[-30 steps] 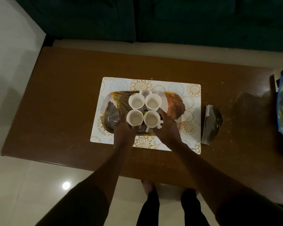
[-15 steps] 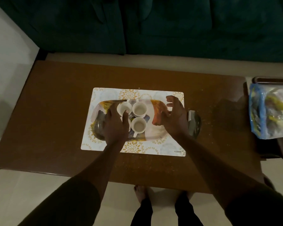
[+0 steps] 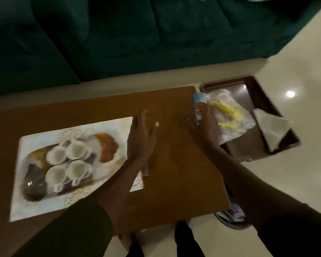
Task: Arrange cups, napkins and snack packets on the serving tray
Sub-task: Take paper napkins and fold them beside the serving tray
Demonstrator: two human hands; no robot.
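L hand [image 3: 140,140] flat, R hand [image 3: 205,125] at packet [image 3: 228,115]

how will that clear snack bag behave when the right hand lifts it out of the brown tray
The snack bag looks like thin crinkled plastic, so it will probably sag and rustle. Its loose yellow contents may shift. Likely light, so the right hand should manage alone.

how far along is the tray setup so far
Done: four white ceramic cups sit clustered on the patterned oval serving tray. In hand: the right hand reaches the clear snack packet with yellow contents in the brown plastic bin; whether it grips is unclear. The left hand hovers open. Left: packets and the white folded napkin.
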